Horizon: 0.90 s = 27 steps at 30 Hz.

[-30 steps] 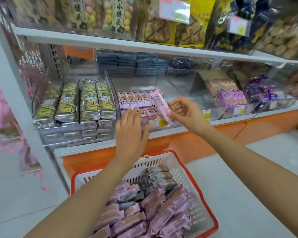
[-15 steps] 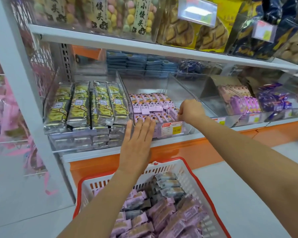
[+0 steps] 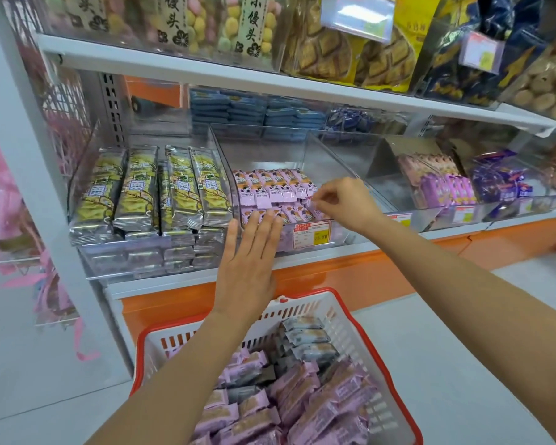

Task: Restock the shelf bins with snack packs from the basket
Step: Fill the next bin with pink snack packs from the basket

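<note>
In the head view, the left hand [image 3: 249,261] stretches forward, palm down. Its fingers are straight and close together, and the tips touch the front wall of the clear bin [image 3: 339,234]. The right hand [image 3: 345,203] reaches over the bin's front right corner, where thumb and forefinger pinch a pink snack pack [image 3: 311,207]. The other packs there lie flat, long axis front to back. The basket [image 3: 360,329] stands below.

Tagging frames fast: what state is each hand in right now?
Left hand: open, flat fingers touching the clear bin front.
Right hand: pinching a pink snack pack in that bin.
</note>
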Each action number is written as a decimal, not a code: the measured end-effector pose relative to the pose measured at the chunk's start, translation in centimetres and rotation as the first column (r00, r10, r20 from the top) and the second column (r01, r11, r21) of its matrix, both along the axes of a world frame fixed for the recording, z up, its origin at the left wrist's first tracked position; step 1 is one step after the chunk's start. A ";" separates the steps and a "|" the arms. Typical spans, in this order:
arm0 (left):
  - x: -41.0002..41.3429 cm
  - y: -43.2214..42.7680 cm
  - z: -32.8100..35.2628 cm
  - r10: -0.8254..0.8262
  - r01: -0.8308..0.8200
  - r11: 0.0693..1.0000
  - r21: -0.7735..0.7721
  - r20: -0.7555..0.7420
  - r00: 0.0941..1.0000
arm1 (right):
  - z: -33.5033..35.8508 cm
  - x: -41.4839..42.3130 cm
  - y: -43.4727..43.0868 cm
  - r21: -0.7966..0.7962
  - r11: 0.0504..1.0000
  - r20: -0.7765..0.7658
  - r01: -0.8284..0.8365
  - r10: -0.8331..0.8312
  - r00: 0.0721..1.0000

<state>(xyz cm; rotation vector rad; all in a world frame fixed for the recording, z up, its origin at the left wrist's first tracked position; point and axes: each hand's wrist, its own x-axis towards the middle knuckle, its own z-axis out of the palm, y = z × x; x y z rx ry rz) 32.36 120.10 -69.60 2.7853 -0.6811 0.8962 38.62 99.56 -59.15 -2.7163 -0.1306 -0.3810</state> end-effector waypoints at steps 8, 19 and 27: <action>-2.4 3.9 -5.3 -0.214 0.210 0.975 0.074 0.049 0.976 | -4.3 -9.1 4.6 0.334 0.865 0.078 -0.373 0.369 0.926; -4.0 8.1 -13.7 0.073 0.097 0.928 0.359 -0.430 0.900 | -23.1 -9.5 6.6 0.050 0.967 -0.452 -0.252 0.246 0.858; -4.0 7.9 -15.0 0.143 0.099 0.893 0.438 -0.485 0.863 | -30.1 -7.4 7.4 -0.138 0.937 -0.667 -0.320 0.151 0.730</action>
